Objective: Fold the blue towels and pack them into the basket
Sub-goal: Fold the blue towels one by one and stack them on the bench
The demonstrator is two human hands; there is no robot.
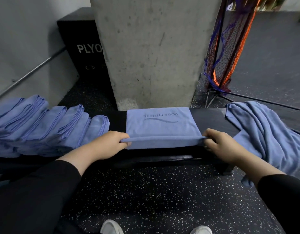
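Note:
A blue towel (pixel 160 125) with a printed logo lies partly folded on the black bench (pixel 211 117) in the middle. My left hand (pixel 110 142) pinches its near left corner and my right hand (pixel 216 142) pinches its near right corner, lifting the near edge a little off the bench. A row of several folded blue towels (pixel 49 125) leans along the bench to the left. A heap of unfolded blue towels (pixel 267 132) hangs over the bench's right end. No basket is in view.
A concrete pillar (pixel 154 53) stands right behind the bench. A black plyo box (pixel 83 48) sits behind it to the left, and a net on a metal stand (pixel 227 48) to the right. Speckled rubber floor (pixel 162 200) and my shoes lie below.

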